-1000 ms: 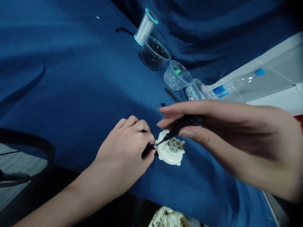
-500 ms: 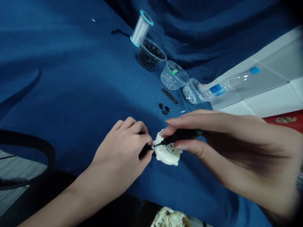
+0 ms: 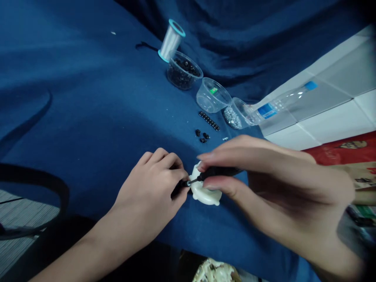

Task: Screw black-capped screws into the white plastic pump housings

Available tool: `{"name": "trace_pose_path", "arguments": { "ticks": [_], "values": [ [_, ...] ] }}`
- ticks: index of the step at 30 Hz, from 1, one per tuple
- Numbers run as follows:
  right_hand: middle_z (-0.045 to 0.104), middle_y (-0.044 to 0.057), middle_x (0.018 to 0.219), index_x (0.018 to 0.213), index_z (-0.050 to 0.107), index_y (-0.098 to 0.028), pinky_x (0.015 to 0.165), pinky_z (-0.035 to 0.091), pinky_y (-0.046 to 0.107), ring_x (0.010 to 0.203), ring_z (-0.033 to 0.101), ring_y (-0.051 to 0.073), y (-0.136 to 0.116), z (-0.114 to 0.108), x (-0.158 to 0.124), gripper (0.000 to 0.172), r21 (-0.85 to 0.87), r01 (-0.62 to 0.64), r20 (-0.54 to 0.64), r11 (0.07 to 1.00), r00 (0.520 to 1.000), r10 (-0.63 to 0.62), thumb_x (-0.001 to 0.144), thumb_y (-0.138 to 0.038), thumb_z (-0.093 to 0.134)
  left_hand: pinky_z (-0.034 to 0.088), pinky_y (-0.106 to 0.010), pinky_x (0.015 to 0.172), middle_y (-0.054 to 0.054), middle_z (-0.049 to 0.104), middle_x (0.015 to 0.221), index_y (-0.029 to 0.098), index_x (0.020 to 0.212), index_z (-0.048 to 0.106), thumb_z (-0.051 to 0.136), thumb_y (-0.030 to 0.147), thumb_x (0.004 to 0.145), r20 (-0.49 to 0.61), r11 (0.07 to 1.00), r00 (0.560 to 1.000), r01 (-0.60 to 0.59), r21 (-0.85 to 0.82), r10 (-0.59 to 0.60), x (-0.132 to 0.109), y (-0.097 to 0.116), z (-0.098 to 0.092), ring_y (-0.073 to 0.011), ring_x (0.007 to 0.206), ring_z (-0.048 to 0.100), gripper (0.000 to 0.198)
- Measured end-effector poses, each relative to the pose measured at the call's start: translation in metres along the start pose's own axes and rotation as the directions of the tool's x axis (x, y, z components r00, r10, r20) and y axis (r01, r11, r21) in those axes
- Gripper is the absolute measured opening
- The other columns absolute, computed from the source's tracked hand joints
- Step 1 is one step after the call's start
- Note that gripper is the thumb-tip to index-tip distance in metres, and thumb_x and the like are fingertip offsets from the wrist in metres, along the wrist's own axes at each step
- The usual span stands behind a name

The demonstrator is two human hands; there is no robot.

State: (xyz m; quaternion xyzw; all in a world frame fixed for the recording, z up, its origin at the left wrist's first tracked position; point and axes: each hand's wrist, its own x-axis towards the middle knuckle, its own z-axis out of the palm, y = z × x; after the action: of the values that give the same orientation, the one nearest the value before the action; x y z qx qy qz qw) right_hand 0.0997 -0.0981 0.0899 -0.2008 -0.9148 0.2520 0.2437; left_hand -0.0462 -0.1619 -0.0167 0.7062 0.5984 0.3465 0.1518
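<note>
My right hand [image 3: 264, 180] is closed on a black-handled screwdriver [image 3: 219, 171], thumb and fingers pinching its handle. The thin shaft points left and its tip meets a small silver screw [image 3: 188, 183]. That screw sits at the end of a small black part [image 3: 179, 188] gripped in my left hand [image 3: 155, 180], whose fingers are curled round and hide most of it. Directly behind the screwdriver lies a round white plastic part [image 3: 205, 196] with small lugs on its rim, partly covered by my right hand.
Beyond my hands stand a wire spool [image 3: 172, 41], a tub of black pieces [image 3: 183, 72], a clear tub [image 3: 213, 96] and a tub of screws [image 3: 235, 115]. A plastic bottle [image 3: 282, 103] lies behind. Several black pieces [image 3: 202, 135] and a black strip [image 3: 209, 120] rest on the blue cloth [image 3: 102, 117].
My right hand has shifted a little left and turned on the screwdriver handle, covering more of the white part. The tip stays at the screw. The whole view has shifted slightly.
</note>
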Motion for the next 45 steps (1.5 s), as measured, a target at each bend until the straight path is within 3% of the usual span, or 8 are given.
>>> {"name": "trace_pose_path", "arguments": {
  "ticks": [7, 11, 15, 20, 28, 37, 42, 45],
  "values": [
    [0.071, -0.001, 0.118, 0.12, 0.067, -0.025, 0.094, 0.056, 0.033, 0.106, 0.067, 0.021, -0.001, 0.0, -0.002, 0.037, -0.005, -0.007, 0.049, 1.0, 0.999, 0.007, 0.087, -0.008, 0.061, 0.039, -0.041, 0.078, -0.001, 0.068, 0.1, 0.024, 0.087, 0.07, 0.055, 0.025, 0.089, 0.016, 1.0, 1.0, -0.006, 0.024, 0.006, -0.001, 0.0, 0.0, -0.0268, 0.103, 0.056, 0.015],
    [0.075, -0.002, 0.101, 0.115, 0.068, -0.032, 0.077, 0.061, 0.033, 0.088, 0.071, 0.02, 0.0, 0.003, -0.004, 0.033, -0.057, -0.056, 0.003, 0.997, 0.998, 0.056, 0.087, -0.014, 0.066, 0.039, -0.042, 0.079, -0.002, 0.07, 0.1, 0.024, 0.089, 0.068, 0.052, 0.024, 0.091, 0.049, 1.0, 0.999, -0.009, 0.009, 0.009, -0.002, -0.001, 0.0, -0.0258, 0.099, 0.057, 0.016],
    [0.072, 0.002, 0.095, 0.11, 0.071, -0.027, 0.065, 0.06, 0.031, 0.082, 0.069, 0.021, 0.002, 0.004, -0.003, 0.027, -0.063, -0.037, -0.009, 0.997, 0.999, 0.037, 0.084, -0.018, 0.072, 0.038, -0.042, 0.079, -0.001, 0.07, 0.101, 0.025, 0.095, 0.068, 0.05, 0.024, 0.092, 0.092, 1.0, 0.996, -0.004, 0.008, 0.003, -0.001, -0.002, 0.0, -0.0254, 0.099, 0.057, 0.019],
    [0.065, 0.0, 0.123, 0.122, 0.064, -0.024, 0.096, 0.055, 0.032, 0.11, 0.065, 0.023, -0.002, -0.003, -0.005, 0.038, -0.116, -0.046, 0.079, 0.992, 0.995, 0.056, 0.086, -0.012, 0.065, 0.039, -0.043, 0.082, -0.004, 0.067, 0.112, 0.024, 0.097, 0.068, 0.051, 0.026, 0.092, 0.045, 0.998, 0.998, -0.038, 0.044, 0.036, -0.001, -0.002, 0.003, -0.0259, 0.1, 0.056, 0.018],
    [0.074, -0.003, 0.097, 0.105, 0.07, -0.025, 0.076, 0.06, 0.024, 0.088, 0.071, 0.017, 0.005, 0.002, -0.004, 0.03, -0.019, -0.002, 0.023, 1.0, 1.0, 0.002, 0.084, -0.004, 0.066, 0.038, -0.043, 0.072, -0.003, 0.069, 0.092, 0.024, 0.088, 0.063, 0.054, 0.023, 0.089, -0.004, 0.989, 0.995, -0.096, 0.11, 0.098, -0.003, 0.0, 0.004, -0.0276, 0.092, 0.057, 0.009],
    [0.066, 0.004, 0.123, 0.125, 0.062, -0.018, 0.101, 0.052, 0.031, 0.115, 0.062, 0.021, -0.002, -0.007, -0.009, 0.036, -0.058, 0.014, 0.119, 0.998, 0.993, -0.007, 0.091, -0.008, 0.057, 0.039, -0.044, 0.073, -0.007, 0.065, 0.104, 0.021, 0.096, 0.06, 0.049, 0.023, 0.092, 0.028, 0.973, 0.988, -0.156, 0.168, 0.154, -0.004, -0.002, 0.005, -0.0294, 0.096, 0.055, 0.012],
    [0.071, 0.0, 0.099, 0.115, 0.067, -0.015, 0.078, 0.058, 0.021, 0.09, 0.067, 0.013, 0.003, -0.004, -0.011, 0.03, -0.01, 0.052, 0.051, 0.999, 0.997, -0.052, 0.087, -0.006, 0.064, 0.039, -0.043, 0.072, -0.006, 0.067, 0.103, 0.023, 0.102, 0.061, 0.049, 0.023, 0.092, 0.026, 0.973, 0.987, -0.162, 0.167, 0.16, -0.005, -0.004, 0.007, -0.027, 0.092, 0.056, 0.016],
    [0.069, 0.001, 0.099, 0.115, 0.067, -0.015, 0.075, 0.057, 0.022, 0.088, 0.066, 0.013, 0.005, -0.001, -0.011, 0.028, -0.035, 0.068, 0.029, 0.997, 0.997, -0.067, 0.088, -0.008, 0.065, 0.04, -0.043, 0.075, -0.006, 0.066, 0.109, 0.023, 0.102, 0.062, 0.049, 0.022, 0.092, 0.015, 0.973, 0.99, -0.143, 0.182, 0.143, -0.004, -0.003, 0.006, -0.0283, 0.101, 0.055, 0.016]
  ]
}}
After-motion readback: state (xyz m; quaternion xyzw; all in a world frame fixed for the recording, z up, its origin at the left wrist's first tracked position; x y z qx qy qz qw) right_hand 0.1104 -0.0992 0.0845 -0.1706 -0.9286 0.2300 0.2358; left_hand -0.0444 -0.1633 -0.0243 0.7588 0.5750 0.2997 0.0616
